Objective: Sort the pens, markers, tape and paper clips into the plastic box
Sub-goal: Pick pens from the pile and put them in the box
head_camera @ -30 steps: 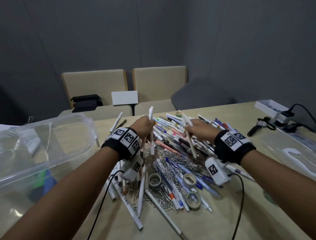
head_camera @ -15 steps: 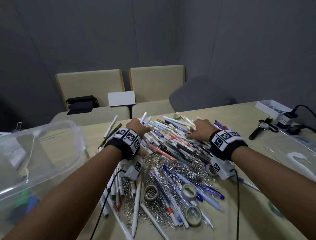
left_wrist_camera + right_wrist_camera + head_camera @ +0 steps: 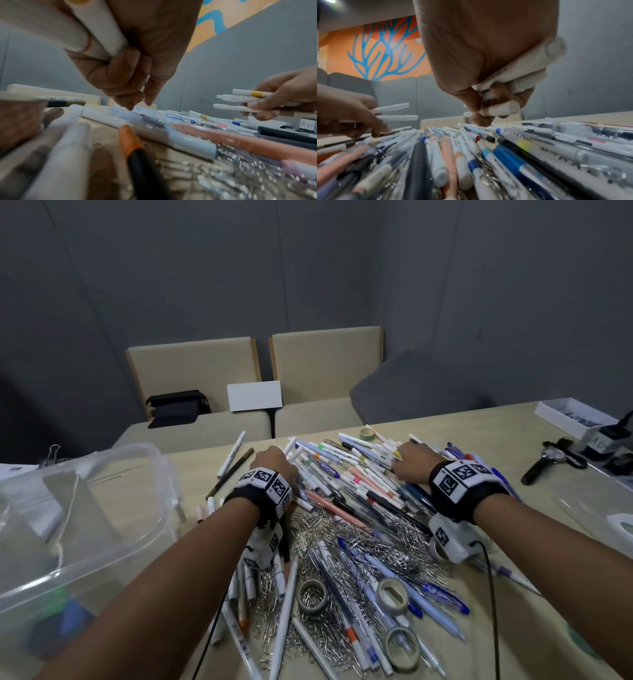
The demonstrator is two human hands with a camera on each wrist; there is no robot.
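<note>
1. Left hand (image 3: 274, 462) is clamping a bundle of white markers (image 3: 96, 31) in the palm while its free fingertips (image 3: 130, 106) are reaching down for one more on the pile. That grip is looking full; adding another could let one slide out the back.
2. Right hand (image 3: 409, 462) is doing the same: several white pens (image 3: 518, 70) curled in the fingers, tips working at the pen heap (image 3: 349, 484). Barrels are lying crossed in that grip, so they may fan out and drop on the lift.
3. Paper clips (image 3: 387, 535) are lying tangled under and between the pens; a clip could be snagging on a pen clip and riding along into the wrong compartment.
4. Clear plastic box (image 3: 85, 508) is sitting at the table's (image 3: 513, 628) left, well apart from the heap. Long carry with an overfull hand risks spills short of the rim.
5. Tape rolls (image 3: 312, 595) are sitting near the wrist cable (image 3: 493, 594); the cable could be dragging them.
</note>
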